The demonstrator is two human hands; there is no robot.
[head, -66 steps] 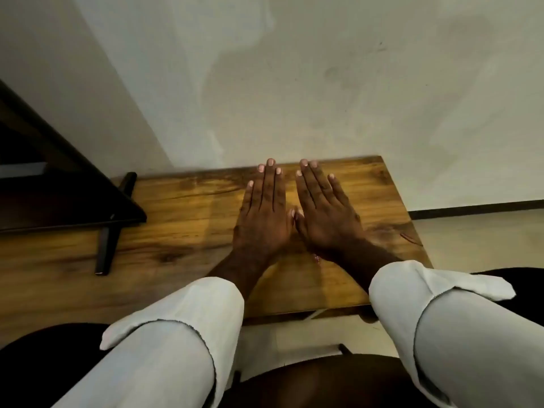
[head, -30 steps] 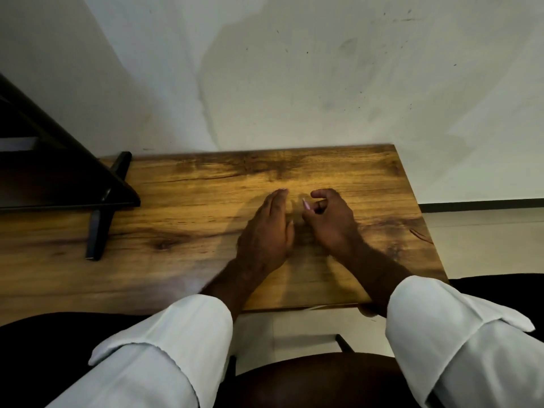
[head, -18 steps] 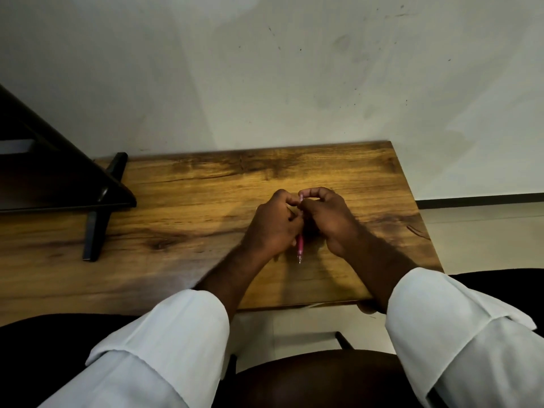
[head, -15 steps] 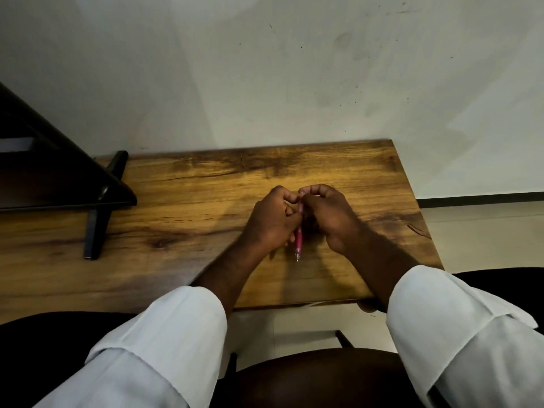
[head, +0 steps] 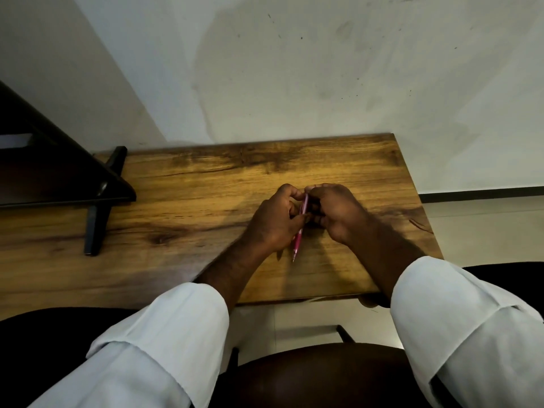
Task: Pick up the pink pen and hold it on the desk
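One pink pen (head: 300, 228), upper end hidden, pinched between two curled hands, left (head: 275, 222) and right (head: 335, 213), over wooden table (head: 191, 201).

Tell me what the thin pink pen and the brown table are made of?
The thin pink pen, held between the left hand and right hand, looks like smooth, glossy plastic with a metal-looking tip. The brown table looks like wood, or a wood-print top: streaky grain, dark knots, soft sheen.

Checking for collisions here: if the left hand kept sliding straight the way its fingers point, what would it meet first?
The left hand points toward the right hand, with the pink pen gripped between them. It would likely press pen and right hand first; they look already touching.
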